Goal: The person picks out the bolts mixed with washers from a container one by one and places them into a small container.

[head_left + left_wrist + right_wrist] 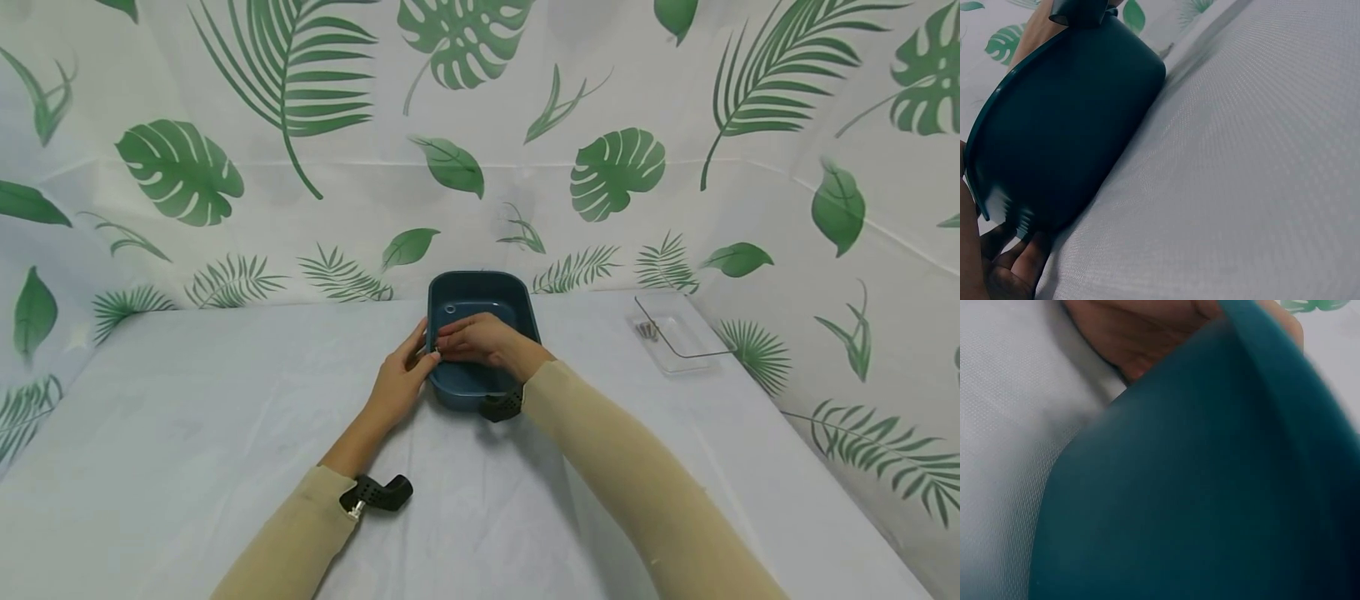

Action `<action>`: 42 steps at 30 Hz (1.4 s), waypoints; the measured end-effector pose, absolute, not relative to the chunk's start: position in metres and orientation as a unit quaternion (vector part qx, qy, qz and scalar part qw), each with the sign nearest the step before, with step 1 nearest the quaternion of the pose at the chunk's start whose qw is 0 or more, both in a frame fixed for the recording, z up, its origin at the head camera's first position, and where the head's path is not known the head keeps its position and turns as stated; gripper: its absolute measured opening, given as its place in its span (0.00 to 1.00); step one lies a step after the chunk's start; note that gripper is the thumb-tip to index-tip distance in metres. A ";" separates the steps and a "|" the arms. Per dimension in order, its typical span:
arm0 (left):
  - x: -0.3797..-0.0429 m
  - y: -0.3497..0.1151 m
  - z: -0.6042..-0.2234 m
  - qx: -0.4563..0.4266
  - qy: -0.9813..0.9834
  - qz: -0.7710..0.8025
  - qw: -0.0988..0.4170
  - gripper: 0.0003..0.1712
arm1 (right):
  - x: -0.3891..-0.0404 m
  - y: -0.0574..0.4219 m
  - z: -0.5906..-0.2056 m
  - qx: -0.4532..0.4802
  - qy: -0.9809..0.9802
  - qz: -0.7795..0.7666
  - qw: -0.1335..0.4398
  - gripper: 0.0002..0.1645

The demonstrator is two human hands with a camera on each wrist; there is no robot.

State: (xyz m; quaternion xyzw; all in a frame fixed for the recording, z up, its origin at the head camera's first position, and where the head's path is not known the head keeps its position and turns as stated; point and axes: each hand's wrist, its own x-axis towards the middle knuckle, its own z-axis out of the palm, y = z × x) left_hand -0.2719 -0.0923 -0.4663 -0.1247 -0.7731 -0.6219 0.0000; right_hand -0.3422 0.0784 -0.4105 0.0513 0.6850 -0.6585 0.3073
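A dark blue plastic bin (483,389) with rounded corners stands on the table, its open top facing up. My left hand (396,382) grips the bin's left wall, thumb at the rim and fingers along the outside. In the left wrist view, fingers (1029,262) bend against the bin's outer wall (1066,125). My right hand (487,340) reaches over the bin, its fingertips drawn together at the inner side of the left wall. They pinch a small shiny piece (438,353), mostly hidden; I cannot tell its kind. The right wrist view is largely filled by the bin's wall (1166,487).
At the right, a clear plastic tray (678,367) lies near the table's edge, with several small metal pieces (647,332) at its left side. A thin bent metal rod (705,356) lies across it. Behind the table hangs a leaf-patterned cloth (525,192).
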 end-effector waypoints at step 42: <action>-0.274 -0.094 -0.469 -0.134 -0.765 -0.630 -0.004 0.37 | -0.334 0.074 -0.404 0.076 0.730 -0.587 0.342 0.19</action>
